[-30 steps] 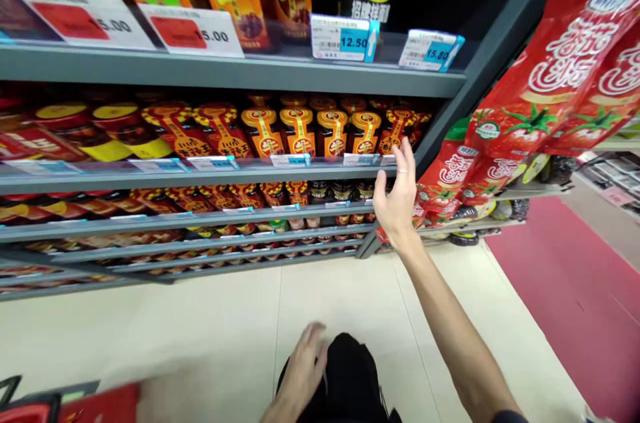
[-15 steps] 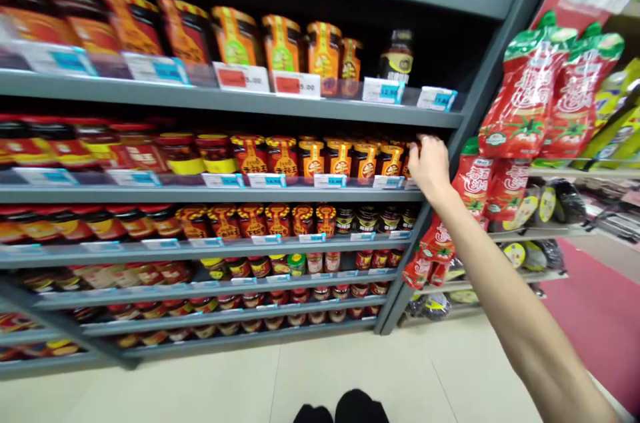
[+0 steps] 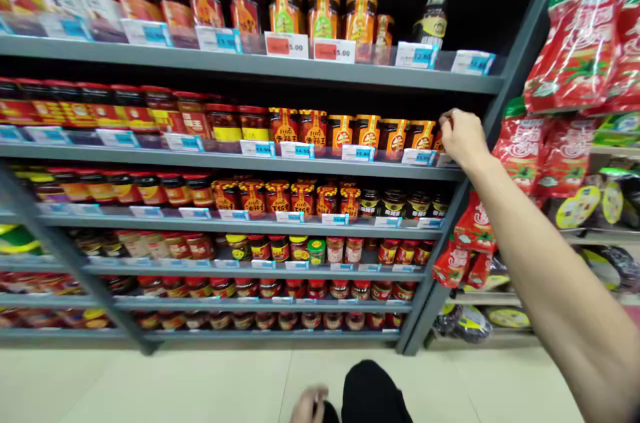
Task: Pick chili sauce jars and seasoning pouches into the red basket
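Note:
My right hand (image 3: 464, 137) reaches to the right end of the second shelf, its fingers curled over the last sauce jar (image 3: 439, 143) in the row. The hand covers most of that jar. Directly left of it stands a matching jar with an orange label (image 3: 423, 135), upright among several of the same kind. Low in the view, my left hand (image 3: 309, 404) is partly visible beside my dark-clothed knee. Motion smears its fingers, and I cannot make out anything in them.
Grey shelves (image 3: 280, 65) hold rows of upright jars behind price tags. A dark bottle (image 3: 431, 21) stands on the upper shelf. To the right, red tomato-printed pouches (image 3: 575, 43) hang beside the shelf post (image 3: 530, 23), close to my right forearm. Pale floor tiles (image 3: 200, 383) lie below.
The view has shifted, so the shelves show more squarely. My right hand stays at the same row end, fingers over the last jar. My left hand has come into view at the bottom.

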Action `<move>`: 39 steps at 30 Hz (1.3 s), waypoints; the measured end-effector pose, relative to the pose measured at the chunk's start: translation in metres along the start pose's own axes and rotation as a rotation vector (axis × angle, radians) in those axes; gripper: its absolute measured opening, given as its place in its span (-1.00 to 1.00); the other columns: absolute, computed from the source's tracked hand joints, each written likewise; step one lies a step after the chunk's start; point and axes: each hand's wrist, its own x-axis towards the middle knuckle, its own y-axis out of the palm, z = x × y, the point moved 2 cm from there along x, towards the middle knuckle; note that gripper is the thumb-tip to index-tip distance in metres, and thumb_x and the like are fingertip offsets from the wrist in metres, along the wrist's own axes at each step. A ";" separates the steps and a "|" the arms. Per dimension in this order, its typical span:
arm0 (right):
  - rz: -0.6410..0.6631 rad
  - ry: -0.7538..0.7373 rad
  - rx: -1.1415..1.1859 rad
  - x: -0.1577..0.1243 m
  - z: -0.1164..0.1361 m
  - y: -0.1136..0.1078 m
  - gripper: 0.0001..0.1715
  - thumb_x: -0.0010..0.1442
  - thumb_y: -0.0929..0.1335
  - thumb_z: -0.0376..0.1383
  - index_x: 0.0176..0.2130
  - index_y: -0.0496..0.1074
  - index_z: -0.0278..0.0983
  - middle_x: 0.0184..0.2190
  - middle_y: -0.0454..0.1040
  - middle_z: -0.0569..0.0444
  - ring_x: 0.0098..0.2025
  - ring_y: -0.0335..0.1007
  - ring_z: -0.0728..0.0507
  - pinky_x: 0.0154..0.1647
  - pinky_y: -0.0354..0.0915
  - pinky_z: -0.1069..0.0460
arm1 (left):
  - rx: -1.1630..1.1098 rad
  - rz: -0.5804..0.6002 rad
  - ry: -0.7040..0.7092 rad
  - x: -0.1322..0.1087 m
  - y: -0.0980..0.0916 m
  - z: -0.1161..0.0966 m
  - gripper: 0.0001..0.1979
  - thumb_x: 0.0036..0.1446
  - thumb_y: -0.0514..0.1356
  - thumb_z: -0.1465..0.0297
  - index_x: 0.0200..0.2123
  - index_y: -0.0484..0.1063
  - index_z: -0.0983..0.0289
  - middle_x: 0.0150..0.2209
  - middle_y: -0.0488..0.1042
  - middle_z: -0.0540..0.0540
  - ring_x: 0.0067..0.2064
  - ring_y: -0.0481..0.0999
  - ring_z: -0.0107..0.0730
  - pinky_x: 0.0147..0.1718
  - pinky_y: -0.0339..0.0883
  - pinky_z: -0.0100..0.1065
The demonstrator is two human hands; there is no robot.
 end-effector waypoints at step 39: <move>0.292 -0.452 0.266 0.031 0.131 0.019 -0.31 0.11 0.58 -0.11 0.19 0.53 -0.24 0.10 0.62 -0.08 0.16 0.52 -0.38 0.26 0.38 -0.24 | 1.049 -0.081 0.640 0.407 -0.294 -0.371 -0.52 0.23 0.24 0.34 0.22 0.48 0.18 0.00 0.58 0.19 0.02 0.59 -0.10 -0.07 0.41 -0.28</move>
